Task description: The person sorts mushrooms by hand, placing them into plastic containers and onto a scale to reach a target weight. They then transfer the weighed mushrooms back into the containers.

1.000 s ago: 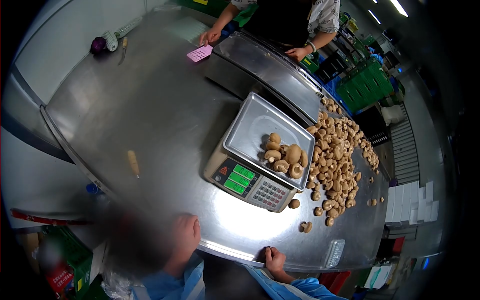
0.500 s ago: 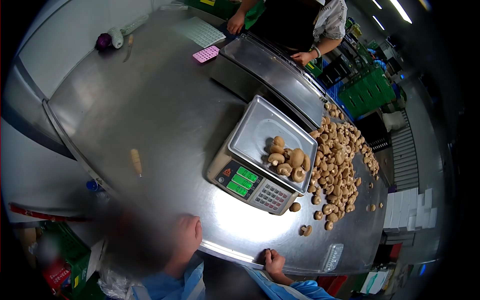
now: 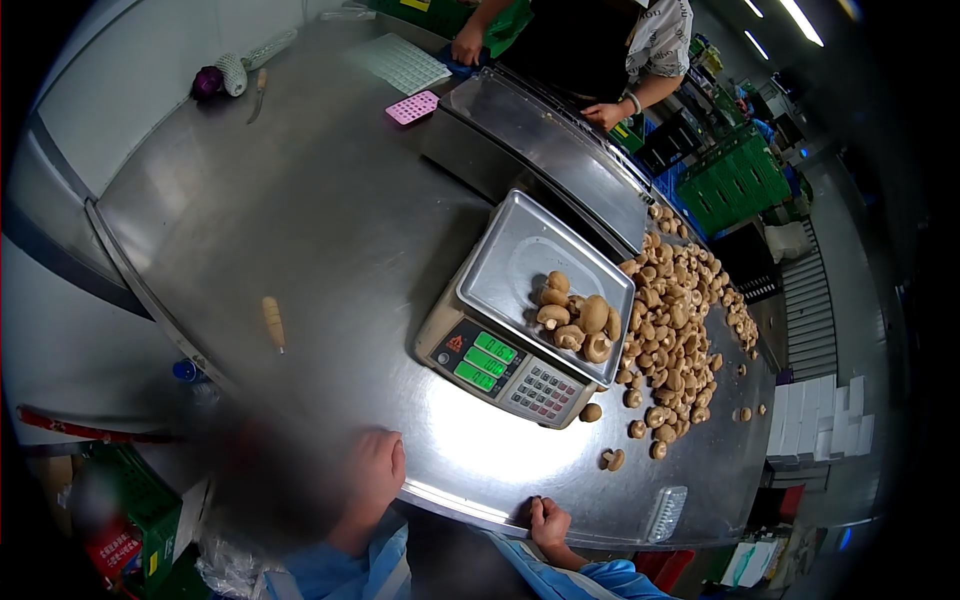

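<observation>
My left hand (image 3: 377, 474) rests on the near edge of the steel table, its fingers curled in; a dark blur covers its outer side. Farther right along the same edge lies my right hand (image 3: 549, 522), closed, with nothing visible in it. Beyond both hands stands a weighing scale (image 3: 450, 375) with lit green displays. Several brown mushrooms (image 3: 593, 315) sit on its metal pan (image 3: 500, 265). Neither hand touches the scale. Nearest to my right hand is a single loose mushroom (image 3: 613, 460).
A large mushroom pile (image 3: 675, 335) spreads right of the scale. A clear plastic tray (image 3: 667, 514) lies near the right front edge. A wooden-handled tool (image 3: 272, 322) and a knife (image 3: 258, 97) lie left. Across the table, a co-worker's hands (image 3: 468, 46) are by a steel machine (image 3: 550, 140).
My hands, the scale and the mushrooms stay where they were. Across the table, the co-worker's hand near the green bag shifts slightly to the left.
</observation>
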`<act>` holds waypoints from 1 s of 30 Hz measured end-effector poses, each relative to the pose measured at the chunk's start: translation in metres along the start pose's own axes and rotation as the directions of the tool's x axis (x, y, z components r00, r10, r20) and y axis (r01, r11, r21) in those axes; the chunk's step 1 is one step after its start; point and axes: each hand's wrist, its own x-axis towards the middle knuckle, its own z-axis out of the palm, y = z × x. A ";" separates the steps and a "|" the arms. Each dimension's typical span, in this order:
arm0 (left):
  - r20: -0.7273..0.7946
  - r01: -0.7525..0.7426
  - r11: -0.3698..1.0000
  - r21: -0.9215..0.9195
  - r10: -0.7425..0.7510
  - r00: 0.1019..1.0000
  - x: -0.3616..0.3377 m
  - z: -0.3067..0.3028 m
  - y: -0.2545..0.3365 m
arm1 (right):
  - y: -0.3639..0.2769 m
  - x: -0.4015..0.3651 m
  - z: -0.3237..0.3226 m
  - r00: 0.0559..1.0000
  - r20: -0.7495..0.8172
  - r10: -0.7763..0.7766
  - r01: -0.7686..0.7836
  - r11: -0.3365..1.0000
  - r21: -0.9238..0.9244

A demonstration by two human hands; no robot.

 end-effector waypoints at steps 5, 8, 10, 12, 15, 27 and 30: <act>-0.008 0.004 1.000 0.002 -0.004 1.000 -0.001 0.000 0.001 | 0.004 0.001 0.002 1.000 -0.014 -0.025 0.025 1.000 0.001; -0.016 0.010 1.000 -0.009 -0.010 1.000 -0.001 -0.001 0.001 | 0.004 0.000 0.002 1.000 -0.014 -0.021 0.021 1.000 -0.007; -0.022 0.004 1.000 -0.017 -0.005 1.000 -0.001 -0.002 0.001 | 0.006 0.001 0.003 1.000 -0.011 -0.017 0.017 1.000 -0.010; -0.025 -0.007 1.000 -0.021 0.006 1.000 -0.002 0.000 -0.002 | 0.008 0.001 0.004 1.000 -0.010 -0.013 0.013 1.000 -0.014; -0.030 -0.016 0.999 -0.037 0.014 0.999 -0.002 0.000 -0.002 | 0.008 0.001 0.004 1.000 -0.010 -0.005 0.005 1.000 -0.016; -0.066 -0.056 0.997 -0.058 0.052 0.996 -0.003 0.004 -0.003 | 0.001 0.000 0.000 0.999 -0.016 -0.037 0.037 0.999 -0.014; -0.080 -0.068 0.996 -0.065 0.062 0.995 -0.003 0.003 -0.003 | 0.003 0.001 0.001 0.999 -0.014 -0.045 0.044 0.999 -0.020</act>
